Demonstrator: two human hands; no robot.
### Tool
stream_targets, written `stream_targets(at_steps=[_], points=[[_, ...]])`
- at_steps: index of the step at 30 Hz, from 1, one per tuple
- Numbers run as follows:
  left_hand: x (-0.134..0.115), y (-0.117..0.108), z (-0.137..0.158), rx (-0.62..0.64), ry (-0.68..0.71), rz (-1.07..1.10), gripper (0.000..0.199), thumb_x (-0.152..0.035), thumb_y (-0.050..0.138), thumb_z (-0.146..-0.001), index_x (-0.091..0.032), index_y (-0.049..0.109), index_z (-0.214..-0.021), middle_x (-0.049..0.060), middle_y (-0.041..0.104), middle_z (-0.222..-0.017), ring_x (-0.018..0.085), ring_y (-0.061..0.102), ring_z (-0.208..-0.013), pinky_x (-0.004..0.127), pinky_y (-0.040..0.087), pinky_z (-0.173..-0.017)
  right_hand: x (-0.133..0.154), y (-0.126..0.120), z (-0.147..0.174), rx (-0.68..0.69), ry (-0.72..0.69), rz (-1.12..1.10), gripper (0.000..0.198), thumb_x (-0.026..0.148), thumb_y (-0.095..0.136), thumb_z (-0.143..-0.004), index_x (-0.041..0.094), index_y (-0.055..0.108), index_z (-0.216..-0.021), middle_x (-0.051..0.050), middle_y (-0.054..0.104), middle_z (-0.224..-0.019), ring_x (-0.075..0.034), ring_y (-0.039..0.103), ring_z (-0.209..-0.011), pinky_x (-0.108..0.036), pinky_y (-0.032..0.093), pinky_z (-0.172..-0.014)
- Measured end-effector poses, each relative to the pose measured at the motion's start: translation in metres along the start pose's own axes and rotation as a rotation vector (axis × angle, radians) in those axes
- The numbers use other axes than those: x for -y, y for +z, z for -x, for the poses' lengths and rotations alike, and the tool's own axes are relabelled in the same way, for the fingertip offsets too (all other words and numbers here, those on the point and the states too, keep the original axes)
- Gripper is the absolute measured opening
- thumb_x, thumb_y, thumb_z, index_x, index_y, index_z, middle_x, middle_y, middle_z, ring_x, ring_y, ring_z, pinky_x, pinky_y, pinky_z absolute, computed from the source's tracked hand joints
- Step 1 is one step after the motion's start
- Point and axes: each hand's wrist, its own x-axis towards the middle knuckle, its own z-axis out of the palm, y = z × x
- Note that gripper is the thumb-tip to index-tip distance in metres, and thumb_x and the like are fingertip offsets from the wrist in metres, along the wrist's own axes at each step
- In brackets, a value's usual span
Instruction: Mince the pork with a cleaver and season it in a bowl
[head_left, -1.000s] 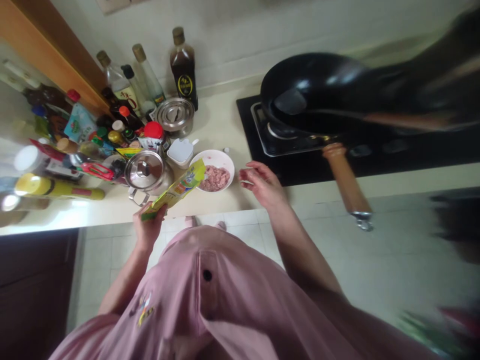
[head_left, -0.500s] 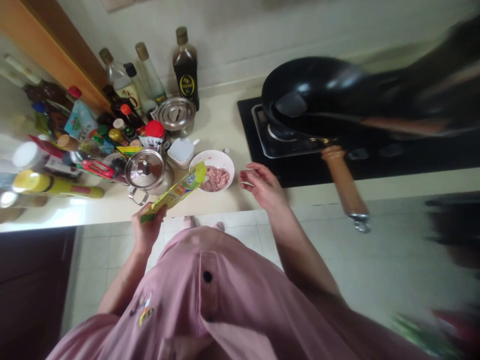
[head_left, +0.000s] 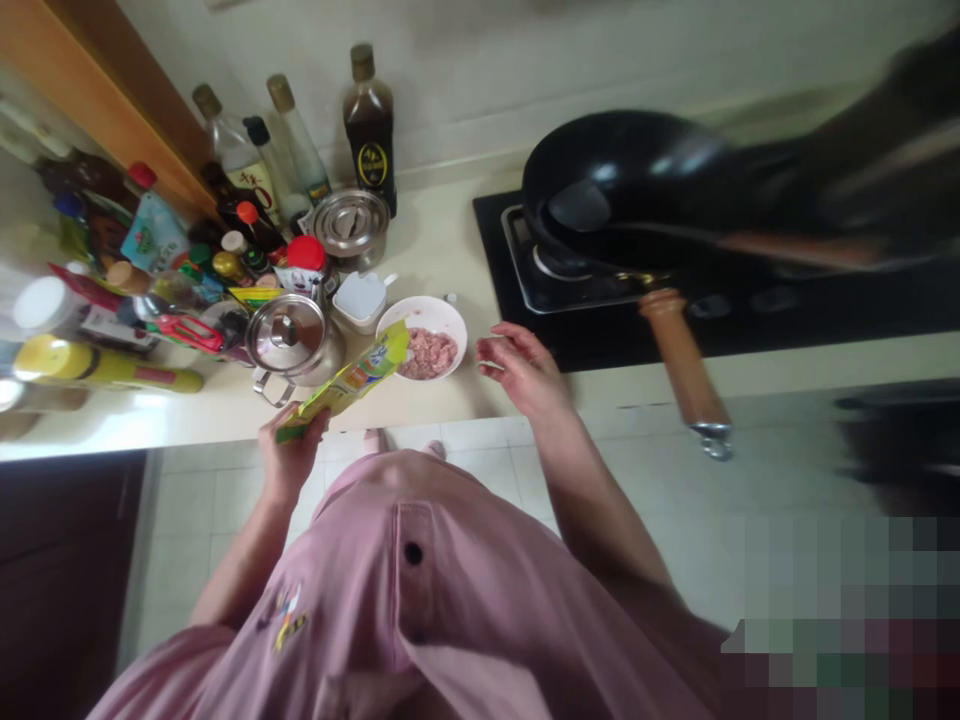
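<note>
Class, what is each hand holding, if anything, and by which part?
The left hand holds a yellow packet by its darker green end; nothing can be seen in the right hand.

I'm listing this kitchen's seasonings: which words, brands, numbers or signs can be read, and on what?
"0": left clear bottle; the characters near it are too blurred to quote surely.
Too blurred or small: print on the tall dark bottle, held packet and blue pouch.

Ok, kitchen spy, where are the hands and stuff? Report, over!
Left fingers gripping yellow-green packet, tip overlapping white bowl in view. Right fingers loosely curled beside bowl. Pink mince inside bowl. Lidded steel pot close by packet.
</note>
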Motion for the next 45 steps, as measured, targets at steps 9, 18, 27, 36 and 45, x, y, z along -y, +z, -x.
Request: stream_targets(at_steps=[9, 18, 27, 36, 45], points=[[-0.005, -0.005, 0.002, -0.025, 0.001, -0.024, 0.028, -0.044, 0.068, -0.074, -0.016, 0.068, -0.069, 0.002, 0.066, -0.06, 0.015, 0.062, -0.045, 0.023, 0.047, -0.044, 0.001, 0.002, -0.002, -0.002, 0.012, -0.005, 0.032, 0.038, 0.077, -0.069, 0.03, 0.059, -0.094, 0.004, 0.068, -0.083, -0.012, 0.064, -0.08, -0.025, 0.049, -0.067], [-0.009, -0.009, 0.002, -0.001, -0.045, 0.011, 0.027, -0.042, 0.069, -0.073, -0.016, 0.067, -0.069, 0.001, 0.063, -0.055, 0.015, 0.061, -0.045, 0.022, 0.046, -0.042, 0.002, 0.003, -0.001, -0.001, 0.011, 0.021, 0.032, 0.039, 0.075, -0.069, 0.031, 0.058, -0.095, 0.004, 0.068, -0.084, -0.013, 0.065, -0.081, -0.027, 0.05, -0.069], [-0.003, -0.006, -0.001, 0.001, -0.11, 0.014, 0.03, -0.045, 0.07, -0.071, -0.015, 0.068, -0.073, 0.001, 0.065, -0.056, 0.015, 0.061, -0.045, 0.022, 0.046, -0.04, 0.001, 0.003, -0.001, -0.01, 0.01, 0.026, 0.034, 0.041, 0.076, -0.068, 0.03, 0.058, -0.095, 0.004, 0.068, -0.084, -0.014, 0.065, -0.082, -0.027, 0.051, -0.068], [-0.005, -0.009, 0.001, 0.002, -0.142, 0.042, 0.031, -0.044, 0.071, -0.071, -0.014, 0.068, -0.076, 0.002, 0.066, -0.059, 0.015, 0.062, -0.046, 0.022, 0.049, -0.041, -0.001, 0.005, -0.001, 0.002, 0.01, 0.026, 0.033, 0.04, 0.075, -0.068, 0.031, 0.058, -0.095, 0.004, 0.068, -0.084, -0.013, 0.065, -0.081, -0.027, 0.051, -0.069], [-0.007, -0.001, -0.001, -0.107, -0.23, 0.396, 0.039, -0.038, 0.077, -0.065, -0.013, 0.063, -0.091, 0.004, 0.068, -0.08, 0.015, 0.064, -0.059, 0.023, 0.052, -0.044, 0.011, 0.02, -0.003, 0.07, -0.053, 0.12, 0.038, 0.037, 0.078, -0.064, 0.03, 0.06, -0.096, 0.002, 0.068, -0.085, -0.014, 0.063, -0.077, -0.027, 0.051, -0.065]])
